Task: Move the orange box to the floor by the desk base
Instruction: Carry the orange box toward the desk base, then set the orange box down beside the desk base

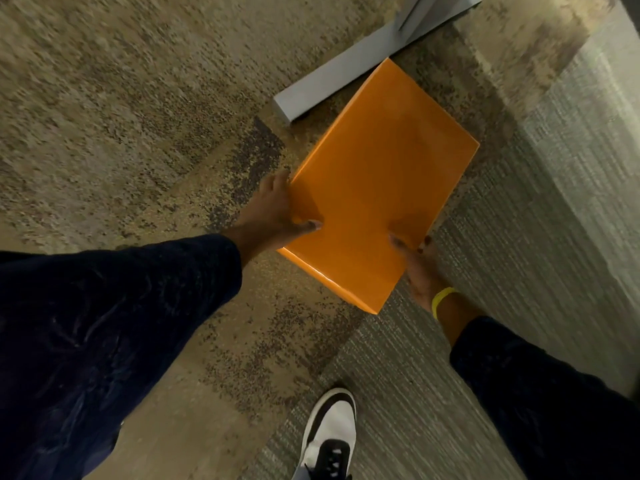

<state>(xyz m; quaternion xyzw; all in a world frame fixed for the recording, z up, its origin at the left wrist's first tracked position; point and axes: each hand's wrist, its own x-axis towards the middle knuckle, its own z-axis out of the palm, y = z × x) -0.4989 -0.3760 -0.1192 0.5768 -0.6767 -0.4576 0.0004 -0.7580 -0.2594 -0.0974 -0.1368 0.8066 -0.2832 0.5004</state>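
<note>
- Here the carry looks to be at its end: the orange box [381,181] is held low over the carpet [138,133], its far corner just beside the grey desk base [332,81], so I judge the step in hand to be the set-down.
- The left hand [273,216] clasps the box's left long edge, thumb on the lid and fingers curled under out of sight.
- The right hand [420,271], a yellow wristband [441,299] at its wrist, grips the near right corner, thumb on top and fingers wrapped beneath.
- Whether the box's far end already touches the floor I cannot tell.
- The next move calls for lowering it flat beside the base, then drawing the fingers out from under and keeping clear of the shoe [329,434].
- The box is a flat, glossy rectangle, plain orange, lid closed, tilted with its near end raised.
</note>
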